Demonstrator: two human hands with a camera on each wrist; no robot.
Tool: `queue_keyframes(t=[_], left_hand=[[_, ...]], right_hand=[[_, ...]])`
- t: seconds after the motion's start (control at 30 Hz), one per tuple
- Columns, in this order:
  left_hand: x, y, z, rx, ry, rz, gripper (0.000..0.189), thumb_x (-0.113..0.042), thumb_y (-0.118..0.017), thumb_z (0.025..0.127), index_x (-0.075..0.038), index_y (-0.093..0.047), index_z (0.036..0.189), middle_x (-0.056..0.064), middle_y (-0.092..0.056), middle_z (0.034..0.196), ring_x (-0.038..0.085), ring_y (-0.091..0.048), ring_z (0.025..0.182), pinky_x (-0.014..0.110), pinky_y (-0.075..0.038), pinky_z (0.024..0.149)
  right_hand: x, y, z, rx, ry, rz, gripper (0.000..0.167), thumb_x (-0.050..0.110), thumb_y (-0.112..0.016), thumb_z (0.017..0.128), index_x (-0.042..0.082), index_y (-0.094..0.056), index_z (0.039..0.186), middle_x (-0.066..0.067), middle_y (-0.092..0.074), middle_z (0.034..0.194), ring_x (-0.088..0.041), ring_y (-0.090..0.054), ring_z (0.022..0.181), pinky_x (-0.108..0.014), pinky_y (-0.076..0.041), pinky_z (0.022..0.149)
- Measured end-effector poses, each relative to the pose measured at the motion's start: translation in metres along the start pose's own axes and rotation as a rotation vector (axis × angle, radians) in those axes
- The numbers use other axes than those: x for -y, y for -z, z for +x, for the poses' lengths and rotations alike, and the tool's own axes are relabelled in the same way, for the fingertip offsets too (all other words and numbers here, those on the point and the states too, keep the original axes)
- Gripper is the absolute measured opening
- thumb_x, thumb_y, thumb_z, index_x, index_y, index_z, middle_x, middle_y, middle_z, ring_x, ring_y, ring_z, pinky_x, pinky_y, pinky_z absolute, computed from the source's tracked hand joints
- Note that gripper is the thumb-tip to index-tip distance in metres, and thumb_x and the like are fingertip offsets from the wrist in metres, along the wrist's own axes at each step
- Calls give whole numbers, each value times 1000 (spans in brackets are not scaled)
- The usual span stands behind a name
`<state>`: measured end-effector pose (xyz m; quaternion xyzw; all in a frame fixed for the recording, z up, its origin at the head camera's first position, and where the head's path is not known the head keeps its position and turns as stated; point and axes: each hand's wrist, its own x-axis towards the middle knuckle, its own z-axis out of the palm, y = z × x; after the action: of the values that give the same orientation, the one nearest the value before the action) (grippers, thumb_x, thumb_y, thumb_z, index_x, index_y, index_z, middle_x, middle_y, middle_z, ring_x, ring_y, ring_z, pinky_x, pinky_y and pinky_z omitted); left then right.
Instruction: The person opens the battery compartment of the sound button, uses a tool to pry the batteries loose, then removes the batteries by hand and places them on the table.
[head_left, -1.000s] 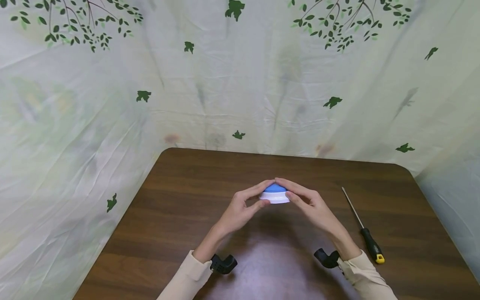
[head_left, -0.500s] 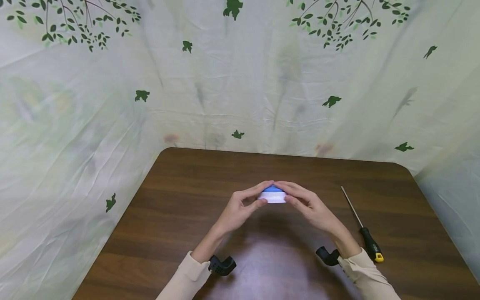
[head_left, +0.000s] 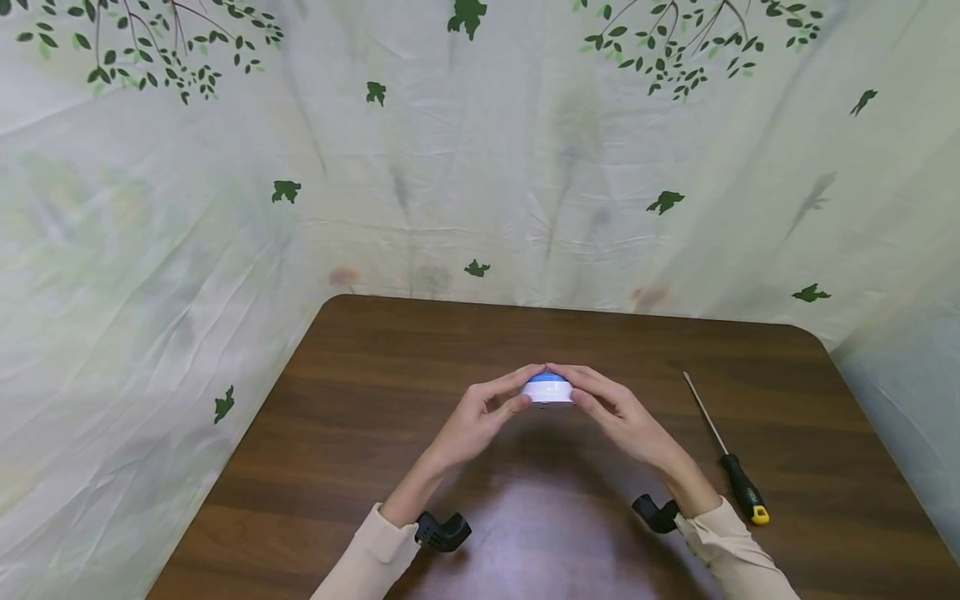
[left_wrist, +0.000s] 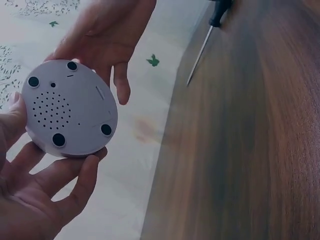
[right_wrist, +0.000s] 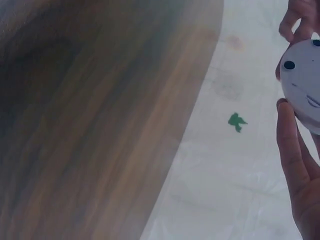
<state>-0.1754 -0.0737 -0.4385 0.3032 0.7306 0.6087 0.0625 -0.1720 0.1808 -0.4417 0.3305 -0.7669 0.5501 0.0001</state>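
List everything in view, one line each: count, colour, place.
Round device: 1, white with blue top, held between both hands above the table
Feet: 4, black, on the device's underside
Screwdriver: 1, black-and-yellow handle, grey shaft, lying on the table's right side
Table: 1, brown, under the hands
Cloth: pale, around the table, panel count unclear
Printed leaves: many, green, on the cloth
Wrist cameras: 2, black, one per wrist
Sleeves: 2, cream, on the forearms
Left hand: 1, device's left side
Right hand: 1, device's right side

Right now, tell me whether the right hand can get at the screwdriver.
Probably yes: the screwdriver lies uncovered on the table, right of the right hand, with nothing seen between them. But that hand holds the round device with the left hand, so it would likely need to let go first.
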Motion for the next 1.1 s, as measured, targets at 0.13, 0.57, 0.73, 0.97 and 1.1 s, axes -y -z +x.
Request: queue_keyframes(t=[0.13,0.57,0.73,0.97,1.1], left_hand=[[-3,-3,1,-7,26,-42,45,-16,-60,105,-18,-57,150,0,-54,157,23,-53,142,20,-50,103],[-4,-7,4,-16,-33,-94,47,-13,-57,105,-11,-54,152,7,-49,160,25,-46,148,19,-46,111],[-6,-8,4,-34,-28,-83,45,-12,-58,104,-11,-56,149,5,-52,159,19,-47,148,20,-45,112],[-5,-10,5,-63,-69,-95,40,-6,-58,104,-6,-62,143,5,-58,153,19,-49,146,19,-46,110],[-6,-11,3,-48,-36,-132,40,-6,-57,105,-5,-61,144,8,-57,154,19,-52,143,20,-51,104]], right_hand=[[1,5,-2,35,10,-9,50,2,-49,107,17,-50,155,-2,-56,151,-13,-57,127,-23,-51,99],[-5,2,-1,-39,93,-24,50,-6,-48,105,8,-50,153,-12,-57,149,-11,-56,129,-18,-48,101],[-5,2,-2,-62,89,-44,49,-5,-51,104,8,-53,151,-10,-60,147,-10,-59,125,-19,-49,99],[-7,4,-2,-95,101,-91,44,-5,-53,103,6,-60,145,-13,-68,136,-6,-63,109,-21,-56,84],[-6,5,-4,-86,47,-56,42,-1,-50,106,8,-59,146,-15,-67,139,-3,-63,109,-24,-59,78]])
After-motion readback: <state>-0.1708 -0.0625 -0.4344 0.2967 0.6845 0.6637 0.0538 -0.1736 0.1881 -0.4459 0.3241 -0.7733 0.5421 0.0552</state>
